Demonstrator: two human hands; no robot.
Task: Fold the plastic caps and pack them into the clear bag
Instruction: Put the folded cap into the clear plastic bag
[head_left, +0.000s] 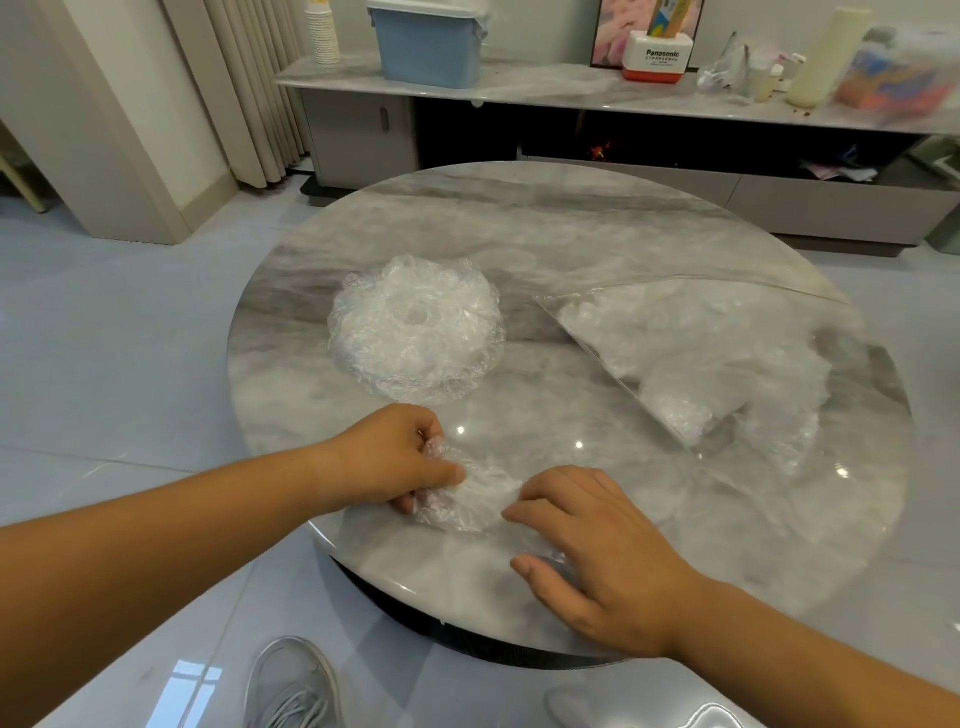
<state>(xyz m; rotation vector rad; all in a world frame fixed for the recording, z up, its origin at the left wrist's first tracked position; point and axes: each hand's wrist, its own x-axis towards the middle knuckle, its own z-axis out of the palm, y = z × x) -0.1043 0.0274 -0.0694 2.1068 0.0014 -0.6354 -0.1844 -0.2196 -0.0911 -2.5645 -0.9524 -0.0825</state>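
Left hand (395, 457) pinches the cap (467, 501) at its left end; right hand (597, 556), uncurled, rests on its right end. Bag (727, 353) lies far-right, nearer the right hand.

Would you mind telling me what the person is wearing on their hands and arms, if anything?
Nothing that shows. The left hand and right hand are bare, with no gloves, and no ring shows on the visible fingers. The left forearm and right forearm are uncovered right to the frame edge: no sleeve, watch or bracelet in view.
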